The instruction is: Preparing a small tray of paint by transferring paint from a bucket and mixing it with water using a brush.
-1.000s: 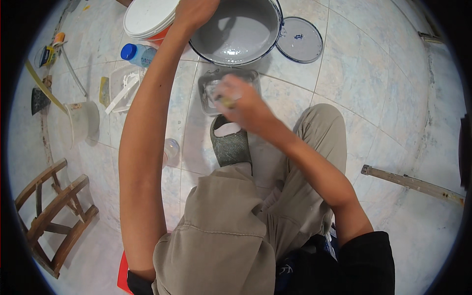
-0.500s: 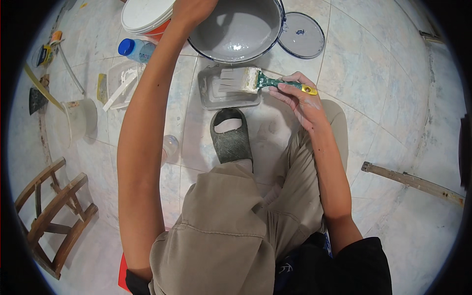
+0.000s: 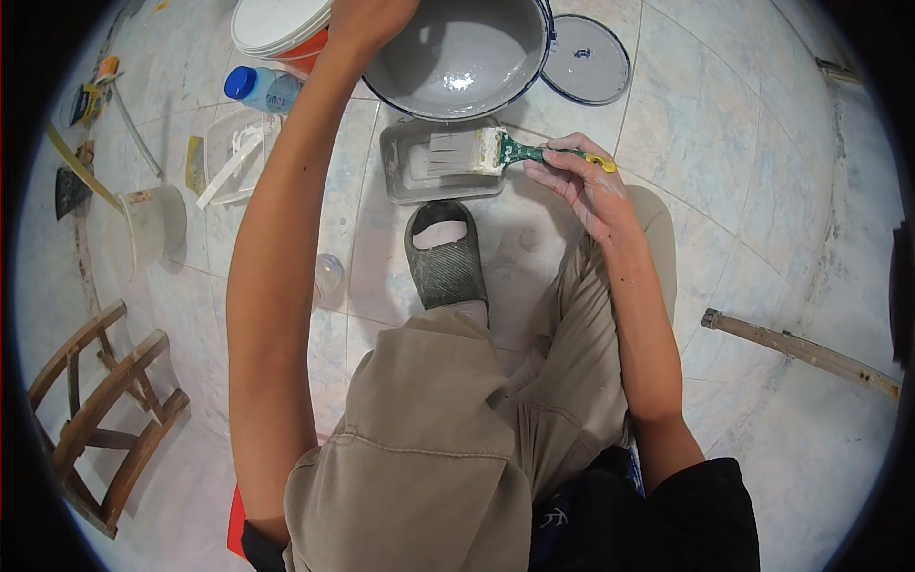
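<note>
The likeliest trouble is dripping: the wide flat paintbrush with a green-and-yellow handle [image 3: 467, 153] looks loaded with grey paint, and lifting it past the right edge of the shallow grey rectangular tray [image 3: 408, 186] could spatter the pale marbled tile floor [image 3: 705, 143] or the dark green ribbed slipper [image 3: 448, 272] just beyond the tray's near edge. The paint-smeared right hand [image 3: 586, 186] might also slip; its thumb and fingers are closed around the handle. The left hand [image 3: 374, 19] is at the rim of the large grey-coated bucket [image 3: 510, 62]; its fingertips are out of sight, so I cannot tell whether they grip. The brush lies over the tray's right half, bristles pointing toward its left edge, handle reaching out across the right edge. Its long axis runs nearly parallel to the tray's long edges. Whether the bristles touch the bottom is unclear.
</note>
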